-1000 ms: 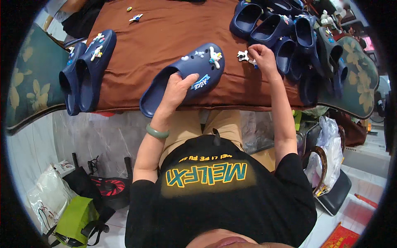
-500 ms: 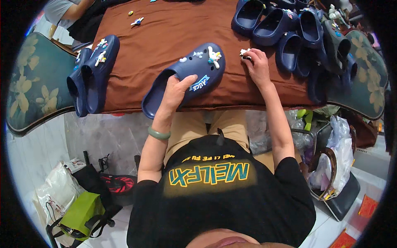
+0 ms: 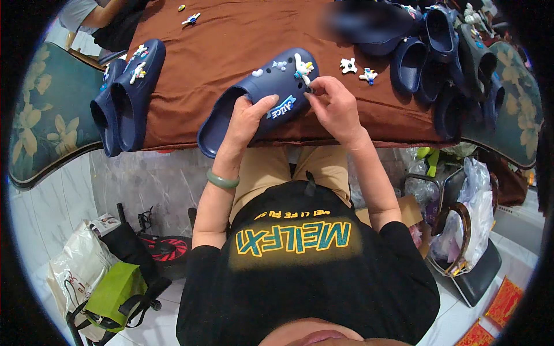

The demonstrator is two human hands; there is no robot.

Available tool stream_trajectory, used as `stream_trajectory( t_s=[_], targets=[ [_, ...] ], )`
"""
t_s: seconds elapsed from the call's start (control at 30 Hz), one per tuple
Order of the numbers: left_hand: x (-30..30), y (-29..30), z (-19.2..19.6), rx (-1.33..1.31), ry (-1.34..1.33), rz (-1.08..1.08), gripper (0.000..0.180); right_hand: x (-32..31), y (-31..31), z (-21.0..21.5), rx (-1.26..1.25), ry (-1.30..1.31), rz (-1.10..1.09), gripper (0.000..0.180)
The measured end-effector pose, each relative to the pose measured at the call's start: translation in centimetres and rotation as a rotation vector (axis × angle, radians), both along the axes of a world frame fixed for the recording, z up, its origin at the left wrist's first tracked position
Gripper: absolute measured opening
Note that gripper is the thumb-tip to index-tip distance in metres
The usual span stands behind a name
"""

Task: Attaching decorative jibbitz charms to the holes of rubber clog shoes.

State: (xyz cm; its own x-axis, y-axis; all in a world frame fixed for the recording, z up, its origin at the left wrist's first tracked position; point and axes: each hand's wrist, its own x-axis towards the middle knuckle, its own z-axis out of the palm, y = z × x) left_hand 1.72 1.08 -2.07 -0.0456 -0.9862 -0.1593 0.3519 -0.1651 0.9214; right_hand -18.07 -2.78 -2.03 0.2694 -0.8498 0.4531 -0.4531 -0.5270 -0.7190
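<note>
A navy clog lies tilted on the brown cloth in front of me, its toe pointing away to the right. My left hand grips it, thumb on the upper beside a blue lettered charm. A white character charm sits at the toe, and small pale charms are on the upper. At the toe's right edge, the fingertips of my right hand are pinched together; what they hold, if anything, is hidden. Two loose white charms, one round-eared and one with blue, lie just beyond that hand.
Several navy clogs are heaped at the right of the brown-covered table. A decorated pair stands at the left. A loose charm lies at the far left. Chairs flank the table, and another person's arm shows far left.
My right hand has moved left and nearer, from the loose charms to the clog's toe. Two loose charms now show on the cloth. The left hand keeps its hold.
</note>
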Motion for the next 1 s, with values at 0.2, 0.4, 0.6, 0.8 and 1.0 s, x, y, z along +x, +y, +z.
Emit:
stream_trajectory(
  t_s=[0.2,0.4,0.6,0.8,1.0],
  targets=[
    [-0.1,0.1,0.1,-0.026,0.065,-0.008,0.032,1.2,-0.1,0.3,-0.346,0.285,-0.051,0.023],
    [0.2,0.2,-0.4,-0.035,0.03,-0.03,0.034,1.7,-0.1,0.3,-0.388,0.323,-0.061,0.018],
    [0.3,0.4,-0.3,-0.043,-0.011,-0.037,0.03,2.0,-1.3,1.1,-0.347,0.385,-0.125,0.013],
    [0.2,0.4,-0.7,-0.046,-0.054,-0.042,0.03,1.1,-3.2,1.1,0.092,0.279,-0.024,0.033],
    [-0.1,0.9,-1.0,-0.092,-0.072,-0.048,0.025,0.5,-3.2,0.2,0.32,0.065,-0.113,0.069]
  ],
)
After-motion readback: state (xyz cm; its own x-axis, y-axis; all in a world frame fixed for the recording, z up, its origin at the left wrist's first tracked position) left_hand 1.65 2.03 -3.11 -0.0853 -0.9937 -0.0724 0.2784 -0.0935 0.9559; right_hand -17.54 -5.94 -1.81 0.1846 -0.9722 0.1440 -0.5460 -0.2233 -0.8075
